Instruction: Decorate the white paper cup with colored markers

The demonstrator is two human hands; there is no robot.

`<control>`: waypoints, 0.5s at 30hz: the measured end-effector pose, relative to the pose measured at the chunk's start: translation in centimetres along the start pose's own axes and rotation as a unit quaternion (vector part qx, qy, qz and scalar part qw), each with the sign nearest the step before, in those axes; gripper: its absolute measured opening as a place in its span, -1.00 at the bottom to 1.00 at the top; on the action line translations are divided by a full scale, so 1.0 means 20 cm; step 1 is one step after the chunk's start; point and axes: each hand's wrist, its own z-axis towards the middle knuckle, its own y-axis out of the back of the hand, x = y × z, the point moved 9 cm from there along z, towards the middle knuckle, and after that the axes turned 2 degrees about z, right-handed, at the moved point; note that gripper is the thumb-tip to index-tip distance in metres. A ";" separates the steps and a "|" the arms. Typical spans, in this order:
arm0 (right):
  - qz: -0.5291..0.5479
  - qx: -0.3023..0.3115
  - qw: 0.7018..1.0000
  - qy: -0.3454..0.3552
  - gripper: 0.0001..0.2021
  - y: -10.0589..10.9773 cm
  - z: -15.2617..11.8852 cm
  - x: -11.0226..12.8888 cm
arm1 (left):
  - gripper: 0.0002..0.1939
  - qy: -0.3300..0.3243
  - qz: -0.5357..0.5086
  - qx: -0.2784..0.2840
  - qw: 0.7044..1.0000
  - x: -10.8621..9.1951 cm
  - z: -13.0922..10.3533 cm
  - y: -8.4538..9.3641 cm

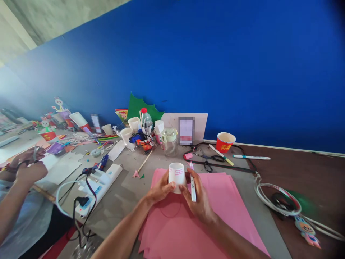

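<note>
A white paper cup with pink marker outlines near its top is held above pink paper sheets. My left hand is wrapped round the cup's left side. On the right side, the thumb and fingertips of my right hand touch the cup. A white marker with a pink tip lies between the fingers of my right hand, its tip pointing up.
At the left, a person's hands hold scissors. A power strip with cables lies left of the paper. Behind stand a glass jar and a red cup; black scissors and a coiled cable lie rightward.
</note>
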 end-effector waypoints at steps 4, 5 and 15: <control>-0.015 -0.053 0.998 0.007 -0.49 0.04 0.00 -0.03 | -0.27 -0.020 -0.023 -0.069 0.997 0.00 0.01 0.03; -0.027 -0.062 0.998 0.015 -0.50 0.05 0.00 -0.04 | -0.29 -0.018 -0.028 -0.077 0.996 0.01 0.01 0.03; -0.084 -0.035 0.991 0.099 -0.58 0.02 -0.04 0.10 | -0.12 -0.020 0.033 0.009 0.999 -0.03 0.00 -0.05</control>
